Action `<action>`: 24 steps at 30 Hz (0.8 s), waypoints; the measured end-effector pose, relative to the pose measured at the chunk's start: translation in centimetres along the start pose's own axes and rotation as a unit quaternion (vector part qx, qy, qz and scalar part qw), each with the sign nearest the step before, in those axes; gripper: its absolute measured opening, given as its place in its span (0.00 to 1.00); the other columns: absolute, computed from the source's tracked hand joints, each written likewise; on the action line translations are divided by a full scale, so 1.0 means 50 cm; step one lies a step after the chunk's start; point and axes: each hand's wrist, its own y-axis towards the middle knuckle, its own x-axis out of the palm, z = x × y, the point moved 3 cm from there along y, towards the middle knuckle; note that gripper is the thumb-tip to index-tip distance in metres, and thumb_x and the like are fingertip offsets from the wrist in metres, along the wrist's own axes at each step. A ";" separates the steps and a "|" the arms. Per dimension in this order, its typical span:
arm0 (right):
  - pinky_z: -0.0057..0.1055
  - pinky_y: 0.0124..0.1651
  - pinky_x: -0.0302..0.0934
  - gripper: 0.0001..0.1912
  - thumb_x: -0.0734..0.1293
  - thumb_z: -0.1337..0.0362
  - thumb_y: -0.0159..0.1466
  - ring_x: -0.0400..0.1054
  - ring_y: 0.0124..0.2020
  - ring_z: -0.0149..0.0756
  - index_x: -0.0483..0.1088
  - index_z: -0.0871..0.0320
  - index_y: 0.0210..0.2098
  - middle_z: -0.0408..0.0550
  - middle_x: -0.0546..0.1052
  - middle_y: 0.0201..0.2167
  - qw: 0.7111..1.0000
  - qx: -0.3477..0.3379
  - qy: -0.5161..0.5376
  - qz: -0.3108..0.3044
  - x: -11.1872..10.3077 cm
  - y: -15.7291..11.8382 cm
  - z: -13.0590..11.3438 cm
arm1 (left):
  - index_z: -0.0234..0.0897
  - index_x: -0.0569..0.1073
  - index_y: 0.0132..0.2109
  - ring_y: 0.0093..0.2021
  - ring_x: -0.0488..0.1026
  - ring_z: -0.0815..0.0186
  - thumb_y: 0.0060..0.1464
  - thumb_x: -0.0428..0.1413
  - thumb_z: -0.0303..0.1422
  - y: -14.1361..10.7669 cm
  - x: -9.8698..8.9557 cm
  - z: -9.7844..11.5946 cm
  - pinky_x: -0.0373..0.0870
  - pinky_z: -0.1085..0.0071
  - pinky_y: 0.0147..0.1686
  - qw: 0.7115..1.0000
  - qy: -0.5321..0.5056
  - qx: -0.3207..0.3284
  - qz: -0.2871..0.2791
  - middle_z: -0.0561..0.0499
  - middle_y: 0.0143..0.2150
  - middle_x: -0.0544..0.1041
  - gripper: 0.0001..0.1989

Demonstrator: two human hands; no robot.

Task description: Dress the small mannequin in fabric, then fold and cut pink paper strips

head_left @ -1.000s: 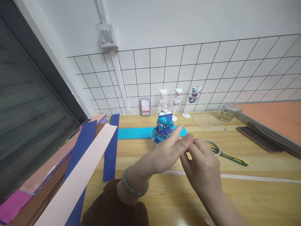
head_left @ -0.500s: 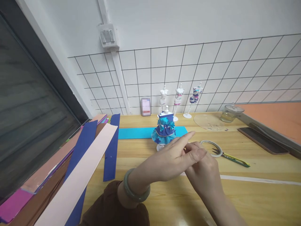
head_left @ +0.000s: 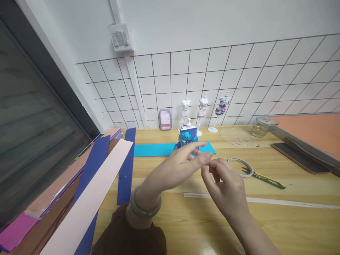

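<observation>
My left hand (head_left: 175, 170), with a green bangle (head_left: 145, 209) at the wrist, hovers over the table in front of a small dress form (head_left: 188, 132). Its fingers are stretched out and the thumb stands apart from them. My right hand (head_left: 228, 184) is closed in a pinch, its fingertips close to the left thumb. Whatever it pinches, if anything, is too small to make out. The dress form wears a ruffled dress in blue and turquoise, its lower part hidden behind my left hand. Below my hands lies a narrow white strip (head_left: 278, 201).
Beyond are three small dress forms (head_left: 203, 106) and a phone (head_left: 165, 119). A turquoise strip (head_left: 152, 150) lies behind my hands. Pink (head_left: 92, 194) and dark blue strips (head_left: 124, 177) cover the left. Rightward are a tape roll (head_left: 248, 166), yellow-green snips (head_left: 271, 180) and a lidded glass jar (head_left: 261, 126).
My hands have drawn apart from their overlap. The left has shifted left, and the right now pinches beside the left thumb. More of the white strip shows.
</observation>
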 end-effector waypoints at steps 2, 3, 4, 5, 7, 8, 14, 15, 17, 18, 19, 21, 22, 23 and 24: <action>0.26 0.23 0.52 0.03 0.62 0.67 0.60 0.58 0.22 0.27 0.68 0.58 0.34 0.42 0.65 0.23 1.000 0.015 0.016 0.001 0.004 0.003 0.002 | 0.41 0.67 0.53 0.39 0.70 0.64 0.55 0.49 0.45 0.006 -0.021 -0.007 0.68 0.65 0.39 0.999 -0.009 0.003 0.036 0.45 0.43 0.71 0.21; 0.26 0.23 0.52 0.03 0.63 0.67 0.60 0.57 0.22 0.27 0.68 0.58 0.34 0.42 0.65 0.23 1.000 0.022 0.023 -0.002 0.006 0.004 0.003 | 0.40 0.67 0.52 0.37 0.70 0.65 0.55 0.50 0.44 0.010 -0.033 -0.011 0.68 0.67 0.38 0.998 -0.008 0.009 0.055 0.46 0.41 0.71 0.20; 0.26 0.23 0.52 0.03 0.63 0.67 0.60 0.57 0.21 0.27 0.68 0.58 0.34 0.42 0.64 0.23 0.999 0.026 0.028 -0.004 0.008 0.005 0.004 | 0.40 0.68 0.51 0.37 0.69 0.66 0.55 0.50 0.44 0.012 -0.043 -0.014 0.68 0.68 0.37 0.997 -0.002 0.014 0.072 0.47 0.39 0.70 0.19; 0.26 0.23 0.52 0.03 0.63 0.67 0.60 0.56 0.21 0.27 0.68 0.58 0.34 0.42 0.64 0.23 0.999 0.029 0.032 -0.007 0.010 0.006 0.005 | 0.40 0.68 0.49 0.36 0.69 0.66 0.55 0.50 0.43 0.015 -0.053 -0.016 0.68 0.68 0.36 0.996 0.008 0.018 0.088 0.48 0.38 0.70 0.18; 0.26 0.23 0.52 0.03 0.63 0.68 0.60 0.56 0.21 0.27 0.68 0.58 0.34 0.42 0.65 0.23 0.999 0.031 0.040 -0.007 0.015 0.007 0.007 | 0.40 0.69 0.47 0.36 0.68 0.67 0.55 0.50 0.41 0.020 -0.068 -0.022 0.67 0.70 0.35 0.991 0.035 0.022 0.123 0.49 0.36 0.69 0.15; 0.26 0.23 0.53 0.03 0.63 0.68 0.60 0.56 0.21 0.27 0.68 0.58 0.34 0.42 0.66 0.23 0.998 0.033 0.044 -0.008 0.017 0.007 0.008 | 0.40 0.69 0.46 0.36 0.67 0.68 0.55 0.51 0.40 0.023 -0.074 -0.025 0.67 0.71 0.34 0.988 0.050 0.023 0.142 0.49 0.36 0.69 0.14; 0.27 0.28 0.57 0.03 0.62 0.68 0.60 0.60 0.22 0.28 0.66 0.56 0.31 0.43 0.70 0.24 0.998 0.024 0.052 -0.001 0.029 0.012 0.013 | 0.40 0.70 0.44 0.37 0.66 0.69 0.55 0.51 0.37 0.041 -0.082 -0.039 0.65 0.73 0.34 0.967 0.121 0.056 0.217 0.51 0.36 0.70 0.11; 0.28 0.28 0.57 0.03 0.62 0.68 0.60 0.60 0.22 0.28 0.66 0.56 0.31 0.43 0.70 0.24 0.998 0.024 0.053 0.000 0.030 0.014 0.014 | 0.40 0.70 0.44 0.36 0.66 0.69 0.55 0.51 0.37 0.044 -0.082 -0.041 0.65 0.73 0.34 0.966 0.126 0.059 0.219 0.51 0.36 0.70 0.11; 0.28 0.28 0.57 0.03 0.61 0.68 0.60 0.60 0.22 0.29 0.66 0.56 0.30 0.43 0.70 0.23 0.998 0.026 0.054 -0.005 0.033 0.019 0.017 | 0.40 0.70 0.45 0.36 0.67 0.69 0.55 0.51 0.36 0.049 -0.081 -0.044 0.64 0.73 0.33 0.962 0.137 0.067 0.228 0.50 0.37 0.70 0.12; 0.28 0.28 0.57 0.03 0.61 0.67 0.60 0.60 0.23 0.29 0.66 0.56 0.30 0.43 0.70 0.23 0.998 0.026 0.053 -0.009 0.034 0.021 0.018 | 0.40 0.70 0.46 0.36 0.67 0.68 0.55 0.51 0.36 0.051 -0.081 -0.044 0.64 0.73 0.33 0.958 0.146 0.071 0.235 0.50 0.37 0.70 0.12; 0.28 0.28 0.57 0.04 0.61 0.67 0.60 0.60 0.23 0.29 0.66 0.56 0.30 0.42 0.69 0.23 0.998 0.025 0.052 -0.012 0.035 0.023 0.018 | 0.40 0.70 0.46 0.36 0.67 0.68 0.55 0.51 0.35 0.052 -0.081 -0.044 0.64 0.73 0.33 0.954 0.158 0.077 0.243 0.50 0.37 0.70 0.12; 0.28 0.28 0.56 0.04 0.61 0.67 0.60 0.60 0.23 0.29 0.66 0.56 0.30 0.42 0.69 0.23 0.998 0.026 0.051 -0.013 0.036 0.027 0.019 | 0.41 0.70 0.46 0.37 0.66 0.68 0.55 0.50 0.33 0.054 -0.081 -0.042 0.64 0.72 0.35 0.941 0.190 0.095 0.262 0.49 0.38 0.70 0.11; 0.28 0.28 0.56 0.04 0.61 0.67 0.60 0.60 0.23 0.29 0.66 0.56 0.29 0.42 0.69 0.23 0.998 0.027 0.050 -0.013 0.037 0.028 0.020 | 0.41 0.70 0.46 0.38 0.66 0.67 0.55 0.50 0.32 0.054 -0.081 -0.040 0.65 0.72 0.36 0.934 0.208 0.106 0.270 0.49 0.39 0.70 0.12; 0.28 0.28 0.56 0.04 0.61 0.67 0.60 0.60 0.23 0.28 0.66 0.56 0.29 0.42 0.69 0.23 0.998 0.028 0.050 -0.014 0.037 0.029 0.020 | 0.41 0.70 0.47 0.39 0.66 0.66 0.55 0.50 0.32 0.054 -0.080 -0.038 0.65 0.71 0.37 0.926 0.227 0.117 0.277 0.49 0.41 0.70 0.12; 0.27 0.28 0.56 0.04 0.61 0.67 0.60 0.60 0.23 0.28 0.65 0.56 0.29 0.42 0.69 0.23 0.998 0.029 0.049 -0.015 0.038 0.029 0.021 | 0.41 0.69 0.47 0.41 0.66 0.66 0.55 0.50 0.31 0.053 -0.080 -0.036 0.65 0.70 0.38 0.918 0.246 0.127 0.284 0.48 0.43 0.70 0.12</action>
